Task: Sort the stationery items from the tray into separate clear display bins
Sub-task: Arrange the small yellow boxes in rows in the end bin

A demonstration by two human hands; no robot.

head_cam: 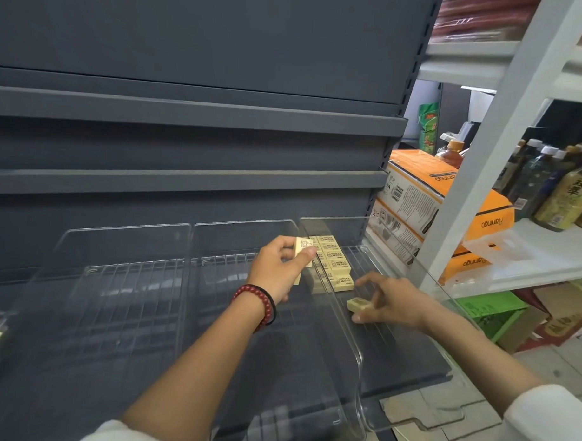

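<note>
We take the right clear bin [378,335] as our landmark. At its far end, against its left wall, a row of pale yellow erasers [334,264] lies stacked, printed faces up. Our right hand [392,303] is inside this bin, in front of the row, pinching one eraser [357,304] between thumb and curled fingers, with the index finger stretched towards the stack. We cannot tell whether this eraser touches the bin floor.

Just left of the bin's left wall, above the middle clear bin [235,251], our left hand [276,269] pinches another eraser [302,246] between thumb and fingertips, level with the row. A red bead bracelet [259,300] circles that wrist. Further left stands a third clear bin [122,280]. To the right of the landmark bin, on a white rack, sit orange cartons [426,188] and bottles [554,190].
</note>
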